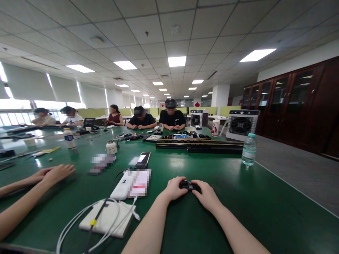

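A small black part (188, 185) with some lighter metal-looking detail lies between my two hands, low over the green table (201, 225); its exact kind is too small to make out. My left hand (175, 188) grips its left end, thumb toward me and fingers behind. On the other end, my right hand (205, 193) is closed in the same manner. Left of my hands are a white power bank (123, 185) marked 2, a blurred pink-and-white item (139, 183) and a black phone-like device (143, 159).
A white box (108, 218) with looped white and black cables sits at front left. Another person's hands (57, 174) rest at the left. A water bottle (249, 150) stands at right, with long black strips (212, 146) behind. Several people sit across the table.
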`<action>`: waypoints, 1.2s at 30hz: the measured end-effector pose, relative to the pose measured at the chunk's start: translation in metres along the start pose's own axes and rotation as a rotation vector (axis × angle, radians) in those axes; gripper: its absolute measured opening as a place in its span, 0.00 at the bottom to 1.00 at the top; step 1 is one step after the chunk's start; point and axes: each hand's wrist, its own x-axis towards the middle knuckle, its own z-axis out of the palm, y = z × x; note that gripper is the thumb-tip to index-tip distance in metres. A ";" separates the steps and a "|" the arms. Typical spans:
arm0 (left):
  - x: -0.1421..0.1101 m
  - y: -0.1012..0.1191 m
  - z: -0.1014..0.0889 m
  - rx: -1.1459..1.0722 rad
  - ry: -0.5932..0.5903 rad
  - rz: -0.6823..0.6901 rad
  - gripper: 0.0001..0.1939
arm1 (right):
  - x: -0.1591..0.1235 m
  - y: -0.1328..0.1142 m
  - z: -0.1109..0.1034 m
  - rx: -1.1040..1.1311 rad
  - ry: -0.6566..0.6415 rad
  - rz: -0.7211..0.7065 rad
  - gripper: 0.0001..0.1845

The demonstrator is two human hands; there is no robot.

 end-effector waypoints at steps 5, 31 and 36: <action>0.000 -0.001 0.001 0.007 0.005 -0.015 0.26 | -0.001 -0.002 -0.001 -0.007 -0.013 0.009 0.19; -0.001 0.000 0.000 0.000 0.007 -0.002 0.23 | -0.003 -0.007 -0.005 0.013 -0.008 -0.004 0.18; 0.000 0.000 0.000 -0.009 -0.006 0.012 0.24 | -0.003 -0.009 -0.007 0.022 -0.011 -0.035 0.15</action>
